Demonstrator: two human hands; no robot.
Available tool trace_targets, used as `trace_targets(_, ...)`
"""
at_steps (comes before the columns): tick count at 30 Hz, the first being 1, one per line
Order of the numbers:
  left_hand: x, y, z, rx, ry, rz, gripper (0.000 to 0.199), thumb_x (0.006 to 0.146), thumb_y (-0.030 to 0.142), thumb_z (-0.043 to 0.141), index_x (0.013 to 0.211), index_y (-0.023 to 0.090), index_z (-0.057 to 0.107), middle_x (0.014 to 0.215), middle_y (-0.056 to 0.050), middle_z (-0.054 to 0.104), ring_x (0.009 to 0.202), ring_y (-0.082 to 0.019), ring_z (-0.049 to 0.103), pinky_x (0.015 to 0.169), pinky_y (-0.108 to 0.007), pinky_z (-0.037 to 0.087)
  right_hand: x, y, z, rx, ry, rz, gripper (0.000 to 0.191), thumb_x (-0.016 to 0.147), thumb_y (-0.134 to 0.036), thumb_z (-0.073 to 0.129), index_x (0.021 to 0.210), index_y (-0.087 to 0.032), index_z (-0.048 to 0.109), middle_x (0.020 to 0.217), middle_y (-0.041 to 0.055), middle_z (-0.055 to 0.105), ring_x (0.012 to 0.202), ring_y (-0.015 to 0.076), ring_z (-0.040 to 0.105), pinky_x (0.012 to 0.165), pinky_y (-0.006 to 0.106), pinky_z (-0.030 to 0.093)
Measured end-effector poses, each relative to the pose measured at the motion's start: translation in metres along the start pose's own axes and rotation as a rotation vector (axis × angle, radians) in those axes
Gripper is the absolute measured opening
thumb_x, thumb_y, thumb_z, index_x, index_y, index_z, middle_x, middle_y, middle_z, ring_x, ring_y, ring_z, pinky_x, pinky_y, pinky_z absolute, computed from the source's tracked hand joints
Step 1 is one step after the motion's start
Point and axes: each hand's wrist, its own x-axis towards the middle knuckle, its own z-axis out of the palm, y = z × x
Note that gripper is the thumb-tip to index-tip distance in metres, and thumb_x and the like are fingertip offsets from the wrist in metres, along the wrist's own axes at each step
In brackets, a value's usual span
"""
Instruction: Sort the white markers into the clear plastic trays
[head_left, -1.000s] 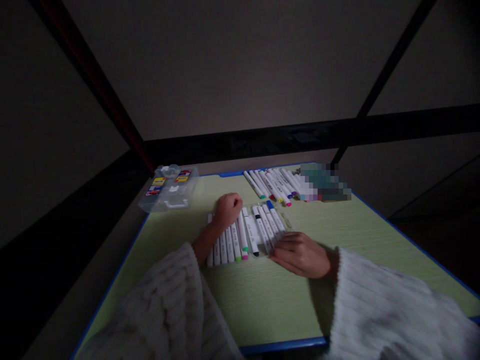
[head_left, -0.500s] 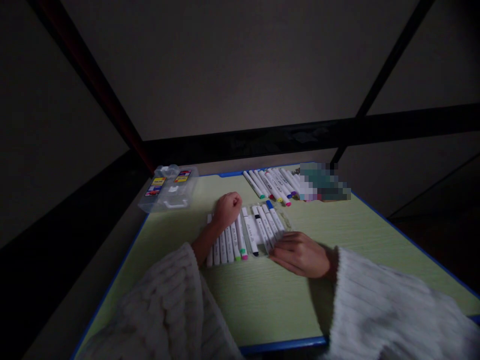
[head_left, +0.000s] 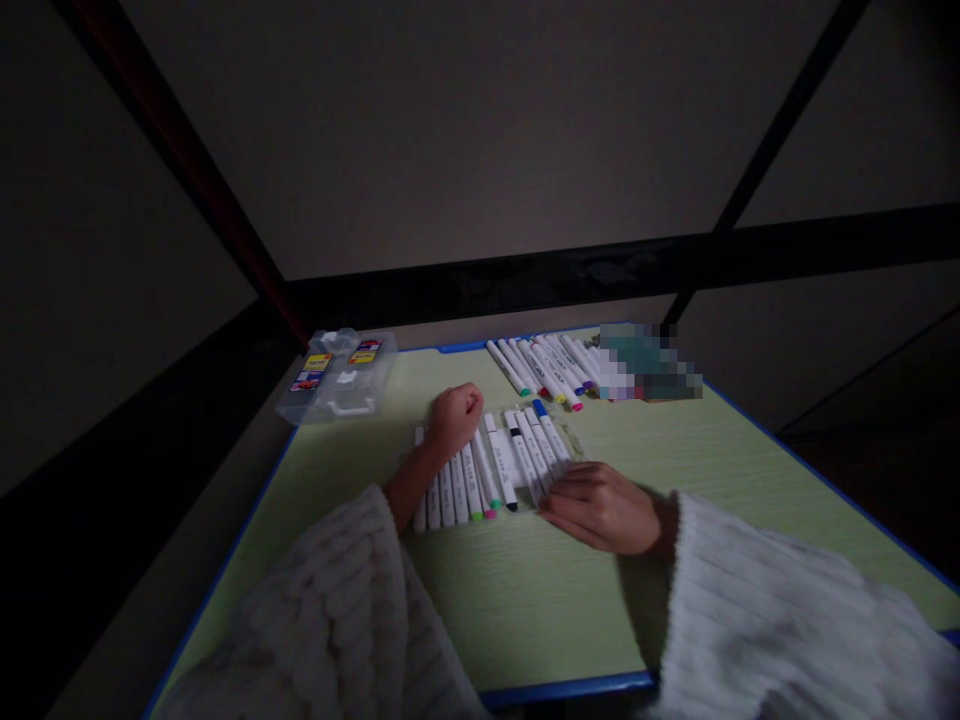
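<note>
Your left grip (head_left: 454,420) curls closed; I can't tell whether your right grip (head_left: 601,508) pinches any markers (head_left: 502,465). They look light, stiff, slippery: hold mid-barrel.

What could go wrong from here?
- The left hand and its forearm cross the front markers; a sideways sweep might knock several askew.
- The right hand rests its fingers at the lower ends of the markers on the right; pressing or dragging could shift them.
- The back markers lie loose, some crowded together, so a bump could roll one off the table.
</note>
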Motion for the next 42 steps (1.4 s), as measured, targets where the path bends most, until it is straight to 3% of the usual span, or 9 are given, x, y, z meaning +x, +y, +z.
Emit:
trace_targets(6, -0.001, 0.001, 0.000, -0.044, 0.020, 0.007, 0.012, 0.069, 0.010, 0.046, 0.062, 0.017, 0.054, 0.049, 0.005, 0.042, 0.052, -0.009, 0.040, 0.052, -0.020, 0.032, -0.004, 0.002, 0.001, 0.062, -0.017, 0.021, 0.031, 0.090, -0.021, 0.034, 0.065, -0.017, 0.052, 0.054, -0.0003, 0.052, 0.051, 0.0109, 0.045, 0.053, 0.027, 0.033)
trace_targets(13, 0.006, 0.011, -0.006, -0.237, 0.095, 0.079, 0.011, 0.070, 0.009, 0.046, 0.068, 0.015, 0.056, 0.069, 0.000, 0.055, 0.068, -0.011, 0.050, 0.066, -0.022, 0.041, -0.006, 0.005, 0.001, 0.057, -0.021, 0.036, 0.030, 0.089, -0.023, 0.036, 0.063, -0.017, 0.050, 0.053, -0.0010, 0.050, 0.049, 0.0111, 0.044, 0.053, 0.027, 0.031)
trace_targets(19, 0.008, 0.031, 0.000, -0.448, -0.130, 0.106, 0.014, 0.075, 0.008, 0.041, 0.081, 0.015, 0.052, 0.077, -0.002, 0.063, 0.076, -0.013, 0.057, 0.075, -0.025, 0.044, -0.004, 0.004, 0.000, 0.019, -0.031, -0.014, 0.033, 0.090, -0.020, 0.035, 0.059, -0.018, 0.047, 0.051, -0.0019, 0.049, 0.048, 0.0102, 0.043, 0.053, 0.027, 0.029)
trace_targets(26, 0.002, 0.033, 0.004, -0.384, -0.290, 0.136, 0.026, 0.079, 0.010, 0.039, 0.104, 0.018, 0.043, 0.089, -0.003, 0.068, 0.083, -0.014, 0.061, 0.078, -0.027, 0.043, -0.002, 0.004, 0.001, 0.005, -0.048, -0.015, 0.033, 0.089, -0.017, 0.034, 0.059, -0.018, 0.047, 0.051, -0.0015, 0.050, 0.049, 0.0112, 0.042, 0.053, 0.029, 0.029)
trace_targets(35, 0.001, 0.036, 0.001, -0.327, -0.351, 0.154, 0.031, 0.079, 0.009, 0.039, 0.108, 0.020, 0.045, 0.098, -0.005, 0.068, 0.088, -0.015, 0.061, 0.081, -0.029, 0.043, -0.002, 0.005, 0.001, 0.005, -0.052, -0.022, 0.033, 0.089, -0.017, 0.035, 0.059, -0.018, 0.048, 0.052, -0.0013, 0.050, 0.049, 0.0118, 0.042, 0.053, 0.028, 0.028)
trace_targets(42, 0.002, 0.036, 0.002, -0.435, -0.369, 0.103, 0.028, 0.079, 0.008, 0.039, 0.104, 0.018, 0.046, 0.095, -0.005, 0.067, 0.088, -0.014, 0.060, 0.082, -0.029, 0.043, -0.003, 0.006, 0.003, -0.004, -0.052, -0.025, 0.034, 0.090, -0.018, 0.034, 0.060, -0.018, 0.049, 0.052, -0.0013, 0.051, 0.050, 0.0112, 0.043, 0.053, 0.028, 0.029)
